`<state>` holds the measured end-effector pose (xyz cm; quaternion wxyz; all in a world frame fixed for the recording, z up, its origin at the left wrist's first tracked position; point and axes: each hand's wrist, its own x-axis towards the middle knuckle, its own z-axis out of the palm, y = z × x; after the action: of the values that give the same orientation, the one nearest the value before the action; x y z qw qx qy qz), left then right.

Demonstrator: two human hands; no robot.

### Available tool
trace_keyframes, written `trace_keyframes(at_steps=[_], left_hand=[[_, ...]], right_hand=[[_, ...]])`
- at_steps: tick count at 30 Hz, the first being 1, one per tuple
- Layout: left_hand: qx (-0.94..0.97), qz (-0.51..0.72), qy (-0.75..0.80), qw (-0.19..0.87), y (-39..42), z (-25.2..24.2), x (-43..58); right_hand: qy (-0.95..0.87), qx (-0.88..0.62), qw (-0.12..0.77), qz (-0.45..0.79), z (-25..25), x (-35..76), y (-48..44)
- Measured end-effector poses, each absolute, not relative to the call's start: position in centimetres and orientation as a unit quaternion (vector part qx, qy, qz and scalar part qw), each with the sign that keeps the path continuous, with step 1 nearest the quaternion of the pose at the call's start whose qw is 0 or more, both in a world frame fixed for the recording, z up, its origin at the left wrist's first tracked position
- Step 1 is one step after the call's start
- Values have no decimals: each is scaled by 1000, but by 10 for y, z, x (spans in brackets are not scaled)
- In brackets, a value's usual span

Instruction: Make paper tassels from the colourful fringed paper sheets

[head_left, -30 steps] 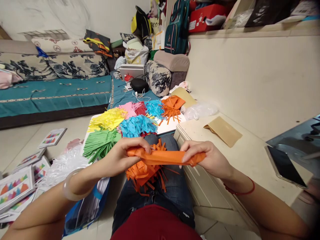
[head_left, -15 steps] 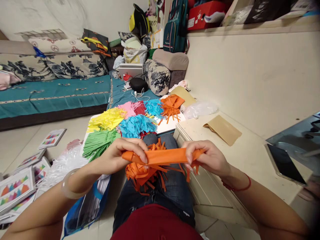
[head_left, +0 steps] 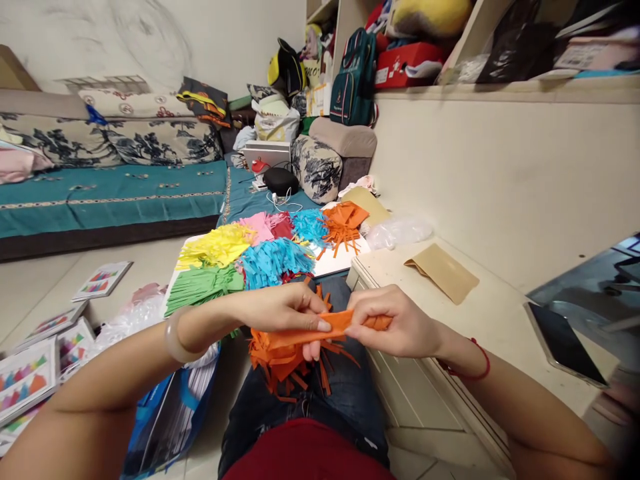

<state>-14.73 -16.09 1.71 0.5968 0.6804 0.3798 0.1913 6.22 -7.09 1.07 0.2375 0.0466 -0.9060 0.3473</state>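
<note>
A folded strip of orange tissue paper (head_left: 341, 323) stretches between my hands above my lap. My left hand (head_left: 287, 310) pinches it near the middle with thumb on top and fingers beneath. My right hand (head_left: 393, 320) is closed round its right end, the thumb and forefinger close to my left fingertips. Below, a bunch of orange fringed tissue paper (head_left: 280, 360) lies on my thighs, partly hidden by my hands and the strip. Just beyond my knees, green fringed paper (head_left: 205, 287), yellow fringed paper (head_left: 217, 247) and blue fringed paper (head_left: 275, 261) lie heaped together.
A white board (head_left: 333, 265) bears the coloured bunches, with more orange fringe (head_left: 345, 223) at its far end. On the right, a cream cabinet top holds a brown envelope (head_left: 443, 272) and a phone (head_left: 565, 343). Printed packets (head_left: 30, 373) and a blue bag (head_left: 170, 420) are at left.
My left hand has slid right along the orange strip, close to my right hand. The stretch of paper between the hands is much shorter. The view has tilted slightly upward.
</note>
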Motion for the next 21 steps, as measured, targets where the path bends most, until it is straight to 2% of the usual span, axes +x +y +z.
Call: trace_keyframes(at_steps=[9, 17, 21], left_hand=[[705, 201, 450, 510, -168, 18, -139], [675, 210, 493, 508, -187, 14, -152], [655, 277, 491, 504, -197, 11, -157]], right_hand=[[-858, -150, 57, 487, 25, 57, -72], [-804, -246, 116, 529, 13, 66, -84], [-751, -256, 160, 588, 8, 76, -86]])
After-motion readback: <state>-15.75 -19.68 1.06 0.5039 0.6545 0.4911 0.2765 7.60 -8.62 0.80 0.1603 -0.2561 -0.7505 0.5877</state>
